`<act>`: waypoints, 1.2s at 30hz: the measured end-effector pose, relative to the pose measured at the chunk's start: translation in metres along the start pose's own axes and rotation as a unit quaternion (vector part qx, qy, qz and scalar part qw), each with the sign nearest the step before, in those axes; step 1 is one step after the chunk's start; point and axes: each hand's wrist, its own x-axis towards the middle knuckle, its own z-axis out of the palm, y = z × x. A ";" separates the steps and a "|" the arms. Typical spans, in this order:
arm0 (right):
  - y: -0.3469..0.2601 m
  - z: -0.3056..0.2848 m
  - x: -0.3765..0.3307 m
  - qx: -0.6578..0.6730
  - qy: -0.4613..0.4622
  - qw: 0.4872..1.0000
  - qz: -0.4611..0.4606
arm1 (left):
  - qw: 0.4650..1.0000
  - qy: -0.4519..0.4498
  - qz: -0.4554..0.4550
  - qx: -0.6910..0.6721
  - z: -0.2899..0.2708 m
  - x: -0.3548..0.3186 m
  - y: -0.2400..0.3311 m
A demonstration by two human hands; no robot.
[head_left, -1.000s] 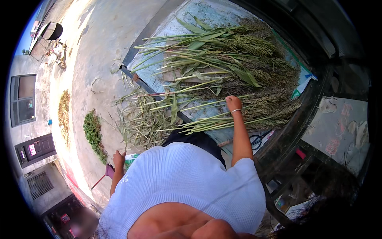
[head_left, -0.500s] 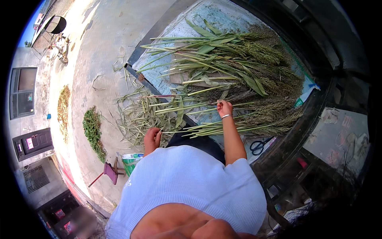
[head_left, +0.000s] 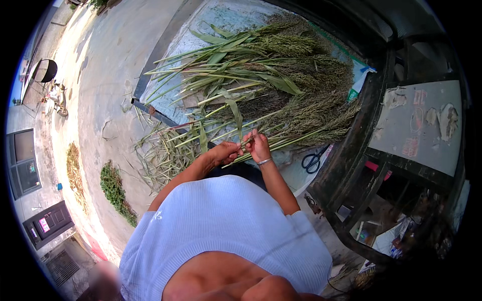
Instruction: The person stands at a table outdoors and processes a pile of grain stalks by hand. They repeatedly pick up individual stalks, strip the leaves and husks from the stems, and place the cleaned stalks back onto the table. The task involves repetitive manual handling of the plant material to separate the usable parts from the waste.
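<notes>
My left hand (head_left: pixel 225 152) and my right hand (head_left: pixel 258 146) are close together, just in front of my lap. Both are closed with fingertips pinched on a green sorghum stalk; the exact grip is partly hidden. Around them lies a pile of sorghum stalks (head_left: pixel 281 75) on a pale blue sheet (head_left: pixel 201 37), cut ends to the left and bushy seed heads to the right. A long leaf (head_left: pixel 234 108) hangs across the stalks beside my left hand. Dark-handled scissors (head_left: pixel 312 161) rest to the right of my right forearm.
Stripped leaves and stalk scraps (head_left: pixel 163 158) litter the ground left of my hands. Farther left are a heap of green plants (head_left: pixel 116 193) and a dried yellowish pile (head_left: pixel 76 173). A dark frame (head_left: pixel 346 175) with a grey panel (head_left: pixel 419 125) stands at the right.
My left hand has come up and to the right, from near my lap's edge, to meet my right hand at the stalk. The whole view has shifted, and the pile sits farther left in it.
</notes>
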 end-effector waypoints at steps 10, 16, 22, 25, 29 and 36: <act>-0.049 -0.071 0.058 -0.001 0.306 0.951 -0.041 | 0.941 0.106 0.150 0.285 -0.029 -0.050 -0.039; -0.006 -0.055 0.127 -0.179 0.475 0.862 -0.005 | 0.836 0.277 0.120 0.459 -0.036 -0.098 -0.048; -0.096 -0.093 0.117 -0.305 0.555 0.774 -0.001 | 0.813 0.433 0.050 0.385 -0.098 -0.230 -0.122; -0.103 -0.093 0.109 -0.463 0.568 0.676 0.076 | 0.711 0.603 -0.037 0.358 -0.183 -0.304 -0.215; -0.056 -0.085 0.118 -0.641 0.529 0.544 -0.113 | 0.512 0.756 -0.229 0.337 -0.214 -0.328 -0.287; 0.090 -0.054 0.208 -0.200 0.452 0.844 0.207 | 0.784 0.594 0.049 0.172 -0.160 -0.186 -0.259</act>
